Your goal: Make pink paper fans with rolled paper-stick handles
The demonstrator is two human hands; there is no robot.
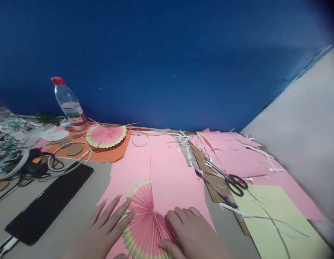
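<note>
While both hands press a pleated pink fan (pixel 146 225) at the near edge of the table (pixel 75 223), neither grasps it: the left hand (pixel 103 230) lies flat with fingers spread on its left rim, and the right hand (pixel 192 233) rests with curled fingers on its right half. Pink paper (pixel 169 172) lies beneath. Scissors (pixel 226 181) lie to the right, a water bottle (pixel 69 104) at the far left edge.

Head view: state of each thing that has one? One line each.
Left hand: flat, fingers spread on the near fan.
Right hand: pressing the near fan.
Near fan: pleated, spread, lying on pink paper.
Far fan: spread open, flat.
Scissors: open, lying flat.
Bottle: upright, capped.
</note>
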